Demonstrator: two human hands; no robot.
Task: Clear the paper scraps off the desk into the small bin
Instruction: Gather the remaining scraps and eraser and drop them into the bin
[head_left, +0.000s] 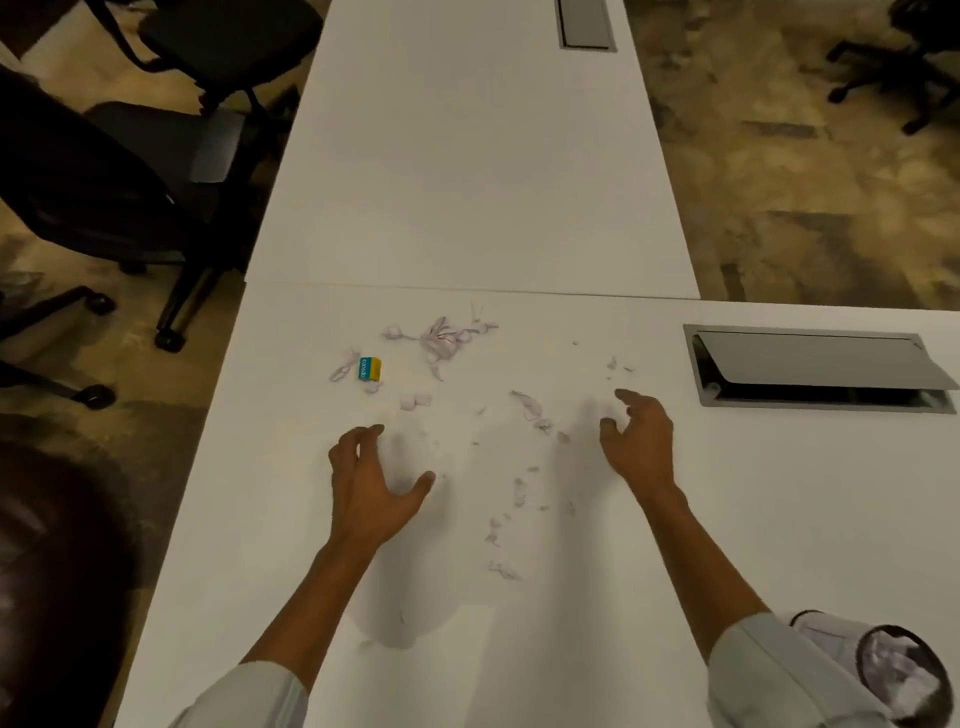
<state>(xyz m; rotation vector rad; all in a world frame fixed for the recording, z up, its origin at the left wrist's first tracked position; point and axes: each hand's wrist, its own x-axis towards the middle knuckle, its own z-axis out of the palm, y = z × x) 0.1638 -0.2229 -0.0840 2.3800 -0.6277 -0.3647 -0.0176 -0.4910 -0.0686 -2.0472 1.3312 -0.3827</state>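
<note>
Plainly, both hands are spread over the white desk (519, 649) with fingers curled and apart, neither one holding anything. The left hand (371, 488) hangs just above the surface on the left, thumb stretched toward the middle; the right hand (641, 441) hovers opposite it, fingers bent downward. Between and beyond them lie the paper scraps (524, 488), pale and small, scattered in a loose trail that runs from near the desk's front edge up between the two hands. A larger tangle of torn strips (441, 335) sits farther away, close to the seam where a second desk (467, 156) butts on. Just left of that tangle is a small yellow and teal eraser (370, 368), with a few scraps touching it or beside it. The small bin (904, 675) stands at the bottom right corner, partly hidden by the right sleeve (769, 670), with crumpled pale paper already inside it. A grey cable hatch (821, 371) with its lid tilted open is set into the desk to the right of the right hand. Black office chairs (104, 171) stand on the patterned carpet (805, 182) to the left.
</note>
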